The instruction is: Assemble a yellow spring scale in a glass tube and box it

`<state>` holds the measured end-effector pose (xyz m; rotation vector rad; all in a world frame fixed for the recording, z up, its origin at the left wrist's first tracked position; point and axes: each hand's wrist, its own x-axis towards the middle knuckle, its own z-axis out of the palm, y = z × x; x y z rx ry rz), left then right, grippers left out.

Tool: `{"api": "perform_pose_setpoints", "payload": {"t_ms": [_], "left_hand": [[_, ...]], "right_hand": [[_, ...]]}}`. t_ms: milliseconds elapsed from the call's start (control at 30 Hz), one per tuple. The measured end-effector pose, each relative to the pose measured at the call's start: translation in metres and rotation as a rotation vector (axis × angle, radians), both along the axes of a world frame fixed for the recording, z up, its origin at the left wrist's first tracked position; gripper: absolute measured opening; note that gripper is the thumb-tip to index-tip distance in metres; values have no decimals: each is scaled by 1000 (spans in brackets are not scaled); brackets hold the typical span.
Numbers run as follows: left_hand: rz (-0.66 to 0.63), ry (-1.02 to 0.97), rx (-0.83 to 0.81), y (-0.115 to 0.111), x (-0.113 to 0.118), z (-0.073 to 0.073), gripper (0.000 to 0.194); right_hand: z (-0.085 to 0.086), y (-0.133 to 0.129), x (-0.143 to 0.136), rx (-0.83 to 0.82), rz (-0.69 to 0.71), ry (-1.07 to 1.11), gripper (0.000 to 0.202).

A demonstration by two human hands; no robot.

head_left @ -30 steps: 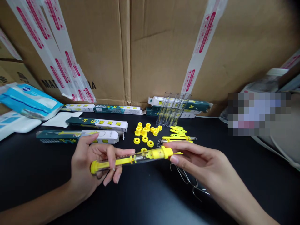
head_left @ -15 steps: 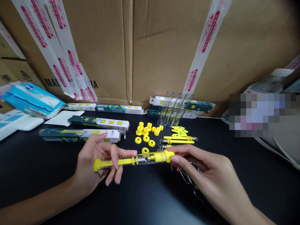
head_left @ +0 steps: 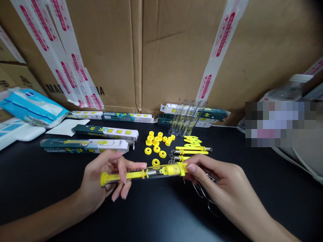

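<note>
A clear tubular spring scale (head_left: pixel 152 173) lies nearly level across both hands, with a yellow rod and a metal spring inside it. My left hand (head_left: pixel 106 178) is closed around its left part, close to the yellow end ring (head_left: pixel 103 179). At the other end, my right hand (head_left: pixel 217 181) pinches the yellow end plug (head_left: pixel 183 168) between thumb and fingers. Beneath my right hand are bent wire hooks (head_left: pixel 199 191), partly covered by it. Just beyond the tube, several yellow rings and caps (head_left: pixel 156 149) lie on the black table (head_left: pixel 151 215).
Yellow rods with springs (head_left: pixel 193 151) and flat yellow pieces (head_left: pixel 192 139) lie behind my right hand. Several clear tubes (head_left: pixel 185 117) stand upright at the back. Printed boxes (head_left: pixel 106 132) lie at left, near a blue packet (head_left: pixel 34 106). A large carton (head_left: pixel 166 60) walls the back.
The yellow end plug has turned a little in my right fingers, so its inner tab now faces me more broadly. My left hand keeps its hold on the tube.
</note>
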<state>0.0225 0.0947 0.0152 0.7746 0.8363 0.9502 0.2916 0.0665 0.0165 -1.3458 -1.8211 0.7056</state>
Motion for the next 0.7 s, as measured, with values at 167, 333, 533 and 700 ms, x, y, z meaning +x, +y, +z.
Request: {"api": "perform_pose_setpoints", "payload": {"t_ms": [167,333,533,700], "left_hand": [[30,9,6,0,-1,-1,42],[18,14,-14,0,0,-1,41],[2,12,-15,0,-1,-1,41],[-4,-8,-14,0,-1,0,42]], "right_hand": [[2,1,-6,-35,29,319,21],[6,2,-7,-97,29,365,8],[7,2,-5,-147,29,287,21],[6,3,-6,-122,40,282,21]]}}
